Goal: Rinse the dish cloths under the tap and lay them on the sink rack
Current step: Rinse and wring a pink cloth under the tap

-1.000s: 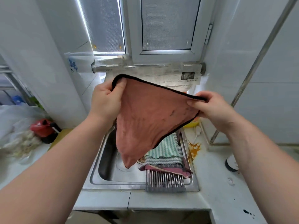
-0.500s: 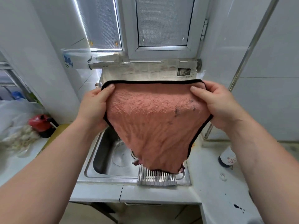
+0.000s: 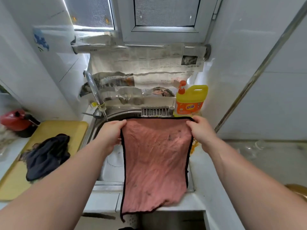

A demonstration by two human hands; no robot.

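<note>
A pink dish cloth [image 3: 156, 163] with black trim is spread flat over the right side of the steel sink [image 3: 114, 165]. My left hand [image 3: 111, 135] pinches its far left corner and my right hand [image 3: 201, 130] pinches its far right corner. The cloth's near edge hangs over the counter front. Only the far end of the metal sink rack [image 3: 155, 112] shows beyond the cloth; the rest and the cloths on it are hidden. The tap [image 3: 94, 90] stands at the sink's back left, with no water visible.
A dark crumpled cloth [image 3: 48, 155] lies on a yellow board [image 3: 21, 170] left of the sink. A yellow detergent bottle [image 3: 191, 100] stands at the sink's back right. A red object [image 3: 16, 120] sits far left. Newspaper [image 3: 146, 63] hangs behind the sink.
Both hands have lowered the pink cloth from chest height down over the rack, spreading it out flat. The view has tilted downward.
</note>
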